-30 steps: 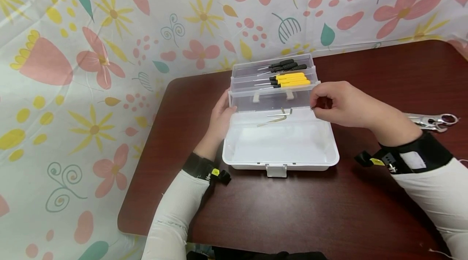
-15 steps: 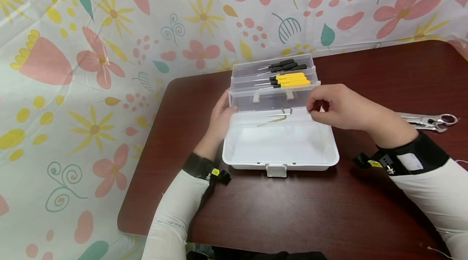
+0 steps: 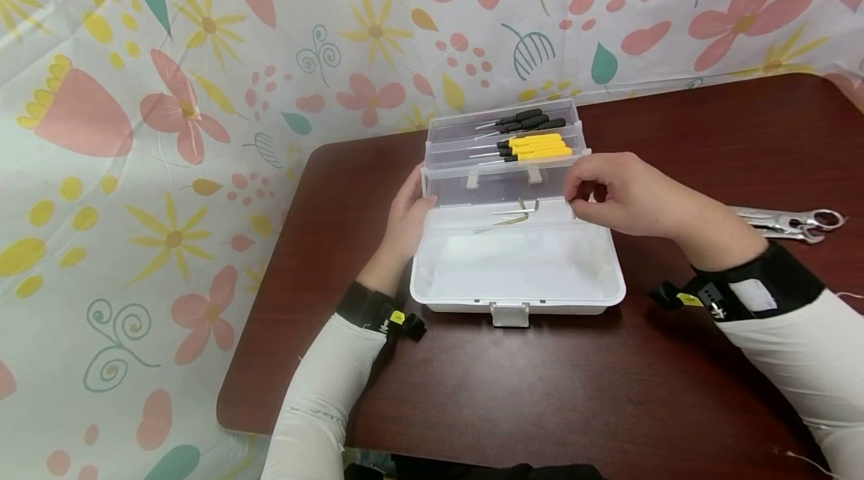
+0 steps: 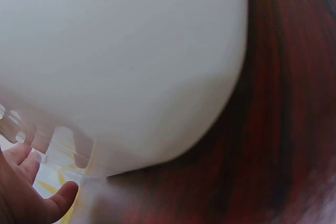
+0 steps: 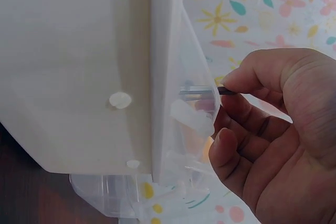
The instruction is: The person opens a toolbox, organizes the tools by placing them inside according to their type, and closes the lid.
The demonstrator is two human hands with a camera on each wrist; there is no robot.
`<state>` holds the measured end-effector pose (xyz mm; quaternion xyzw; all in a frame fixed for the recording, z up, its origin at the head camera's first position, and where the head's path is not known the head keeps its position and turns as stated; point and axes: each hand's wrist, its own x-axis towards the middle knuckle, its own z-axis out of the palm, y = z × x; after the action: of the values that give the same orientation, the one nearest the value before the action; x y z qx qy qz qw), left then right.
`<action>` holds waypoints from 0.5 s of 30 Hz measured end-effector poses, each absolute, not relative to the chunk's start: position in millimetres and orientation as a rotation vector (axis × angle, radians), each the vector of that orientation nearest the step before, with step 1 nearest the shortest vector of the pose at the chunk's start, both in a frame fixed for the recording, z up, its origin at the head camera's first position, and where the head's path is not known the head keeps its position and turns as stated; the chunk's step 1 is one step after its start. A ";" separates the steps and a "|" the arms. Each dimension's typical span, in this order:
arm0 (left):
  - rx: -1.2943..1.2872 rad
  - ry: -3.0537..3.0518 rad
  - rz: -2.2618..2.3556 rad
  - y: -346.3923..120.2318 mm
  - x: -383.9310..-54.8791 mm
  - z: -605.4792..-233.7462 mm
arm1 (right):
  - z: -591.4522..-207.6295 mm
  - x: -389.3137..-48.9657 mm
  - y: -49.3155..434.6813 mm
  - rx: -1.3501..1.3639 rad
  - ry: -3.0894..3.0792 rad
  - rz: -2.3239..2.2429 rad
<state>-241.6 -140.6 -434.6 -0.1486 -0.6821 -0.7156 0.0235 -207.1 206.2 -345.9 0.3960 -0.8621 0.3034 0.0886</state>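
A white toolbox [image 3: 520, 307] stands opened on the table, its clear lid and stepped trays [image 3: 502, 187] raised at the back. My left hand [image 3: 407, 214] holds the left side of the raised clear part, thumb toward the front; in the left wrist view its fingers [image 4: 23, 156] touch clear plastic. My right hand [image 3: 624, 191] is at the box's right side, above the white inner surface. Thumb and index finger pinch a thin dark metal hex key [image 5: 226, 91], its far part seen through clear plastic. Several L-shaped hex keys [image 3: 516, 217] lie in the box near the hinge.
Black-handled screwdrivers [image 3: 529, 120] lie in the upper tray, yellow-handled ones [image 3: 540, 148] in the lower tray. Metal wrenches [image 3: 796, 225] lie on the table to the right, partly behind my right forearm. A patterned cloth [image 3: 378, 30] hangs behind the table.
My right hand has moved slightly left over the box's right edge and kept its pinch. My left hand, the box and its tools have not moved.
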 end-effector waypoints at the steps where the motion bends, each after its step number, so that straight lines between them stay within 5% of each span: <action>1: -0.464 -2.102 -2.222 -140.5 -241.6 -434.6 | -346.3 -207.7 206.3 1.176 -2.558 0.905; 15: -0.435 -2.091 -2.234 -139.4 -242.6 -435.6 | -346.2 -209.2 203.9 1.181 -2.526 0.913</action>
<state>-242.6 -139.4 -435.6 -0.1405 -0.6763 -0.7226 0.0253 -209.2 203.9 -346.2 0.4004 -0.8562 0.3095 0.1037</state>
